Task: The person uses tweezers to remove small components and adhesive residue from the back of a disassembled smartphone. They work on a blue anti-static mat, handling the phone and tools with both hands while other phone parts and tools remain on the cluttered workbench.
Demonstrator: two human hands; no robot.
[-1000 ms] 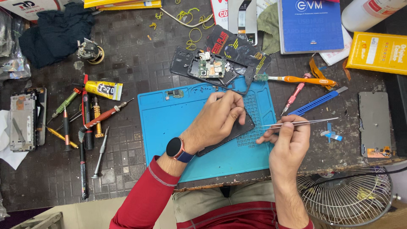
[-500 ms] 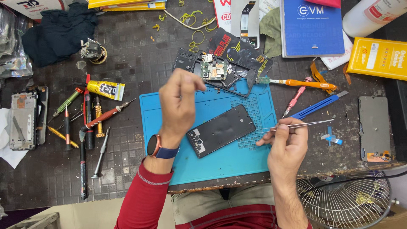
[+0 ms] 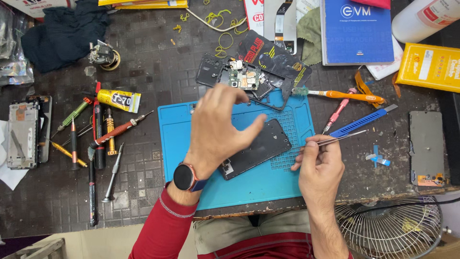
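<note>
Phone (image 3: 261,147) on mat, between hands, under left hand (image 3: 215,129)

Dark tiled bench (image 3: 143,62): blue mat (image 3: 182,139) centre, screwdrivers (image 3: 96,139) and glue tube (image 3: 119,100) left, phone frame (image 3: 26,132) far left, toothbrush (image 3: 342,95), blue book (image 3: 357,31), yellow box (image 3: 431,67) right.

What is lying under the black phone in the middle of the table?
The black rectangular phone body lies on a blue rubber work mat, partly over its gridded section. The raised left hand covers the phone's left end, so that part stays unseen.
</note>
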